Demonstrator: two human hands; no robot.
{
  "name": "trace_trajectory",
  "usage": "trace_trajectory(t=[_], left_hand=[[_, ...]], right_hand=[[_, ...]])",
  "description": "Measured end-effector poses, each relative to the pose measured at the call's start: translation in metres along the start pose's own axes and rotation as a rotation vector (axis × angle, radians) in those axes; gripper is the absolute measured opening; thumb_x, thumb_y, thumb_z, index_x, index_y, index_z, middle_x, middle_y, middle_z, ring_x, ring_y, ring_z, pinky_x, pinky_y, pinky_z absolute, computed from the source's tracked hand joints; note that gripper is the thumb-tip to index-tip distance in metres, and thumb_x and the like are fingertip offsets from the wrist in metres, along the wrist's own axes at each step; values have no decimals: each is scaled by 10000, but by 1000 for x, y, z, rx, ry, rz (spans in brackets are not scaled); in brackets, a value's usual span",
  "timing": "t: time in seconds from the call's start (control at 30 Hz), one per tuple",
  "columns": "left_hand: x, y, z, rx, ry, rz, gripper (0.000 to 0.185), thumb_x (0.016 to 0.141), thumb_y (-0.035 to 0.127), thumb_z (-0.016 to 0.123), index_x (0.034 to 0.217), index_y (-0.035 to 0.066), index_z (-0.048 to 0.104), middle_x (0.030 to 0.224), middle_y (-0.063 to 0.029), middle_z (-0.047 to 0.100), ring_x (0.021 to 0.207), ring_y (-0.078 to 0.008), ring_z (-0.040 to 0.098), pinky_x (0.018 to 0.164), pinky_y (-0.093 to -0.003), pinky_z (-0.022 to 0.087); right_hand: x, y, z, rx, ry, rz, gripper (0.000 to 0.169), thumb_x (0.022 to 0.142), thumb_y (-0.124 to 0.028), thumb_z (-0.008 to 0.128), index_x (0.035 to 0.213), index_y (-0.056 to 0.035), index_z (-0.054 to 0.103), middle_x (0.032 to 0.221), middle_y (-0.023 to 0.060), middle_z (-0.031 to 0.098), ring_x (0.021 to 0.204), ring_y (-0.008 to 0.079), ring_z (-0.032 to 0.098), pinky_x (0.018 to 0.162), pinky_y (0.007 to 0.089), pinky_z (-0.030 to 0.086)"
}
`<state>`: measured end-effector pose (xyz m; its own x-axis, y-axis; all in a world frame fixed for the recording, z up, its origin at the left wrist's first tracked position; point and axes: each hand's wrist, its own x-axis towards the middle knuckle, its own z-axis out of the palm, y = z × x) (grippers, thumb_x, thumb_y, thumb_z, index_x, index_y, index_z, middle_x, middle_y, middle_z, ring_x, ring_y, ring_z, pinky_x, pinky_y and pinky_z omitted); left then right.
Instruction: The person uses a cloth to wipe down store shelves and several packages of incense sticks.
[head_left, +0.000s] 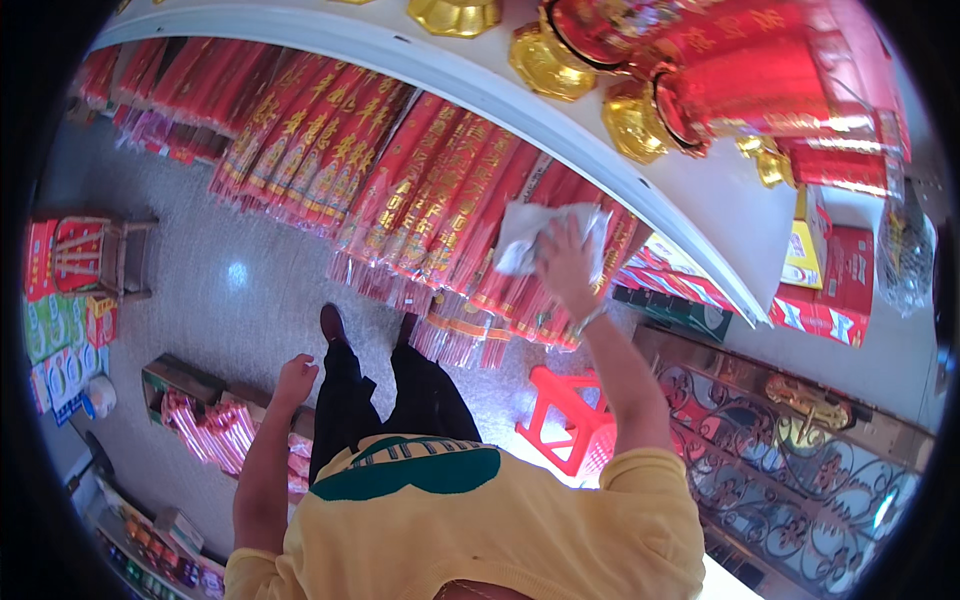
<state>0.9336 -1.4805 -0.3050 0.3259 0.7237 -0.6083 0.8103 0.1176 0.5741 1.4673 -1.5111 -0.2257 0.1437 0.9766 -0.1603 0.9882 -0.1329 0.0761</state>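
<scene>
My right hand (562, 259) lies spread on a crumpled white cloth (520, 238), pressing it against the red plastic-wrapped packets (450, 202) with gold lettering that stand in a long row below a white shelf edge (360, 64). The fingers are apart over the cloth and not closed round it; part of the cloth is hidden under the palm. My left hand (298, 375) hangs over the floor beside my leg, loosely curled, with nothing visible in it.
Gold-based red ornaments (555, 60) stand on the white shelf. A red plastic stool (574, 424) is by my right side, near an ornate metal gate (780, 450). Boxes of pink packets (217, 427) sit at left on the floor, with a wooden chair (112, 255) farther off.
</scene>
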Motion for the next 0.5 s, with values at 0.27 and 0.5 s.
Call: trace_trajectory(t=[0.27,0.5], left_hand=[[-55,17,17,-201,2,-207,274,791,179,596,1003,5,583,802,-175,633,781,-278,635,684,-345,496],[-49,234,-59,-239,182,541,246,776,53,597,1013,5,556,886,-161,593,794,-304,590,693,-363,477]], right_hand=[[130,47,-88,112,104,176,345,876,-277,412,1075,-51,580,1062,179,590,999,352,541,896,412,405],[83,33,2,-179,6,106,295,799,-185,458,942,-7,644,1195,174,477,1232,376,332,1004,581,224]])
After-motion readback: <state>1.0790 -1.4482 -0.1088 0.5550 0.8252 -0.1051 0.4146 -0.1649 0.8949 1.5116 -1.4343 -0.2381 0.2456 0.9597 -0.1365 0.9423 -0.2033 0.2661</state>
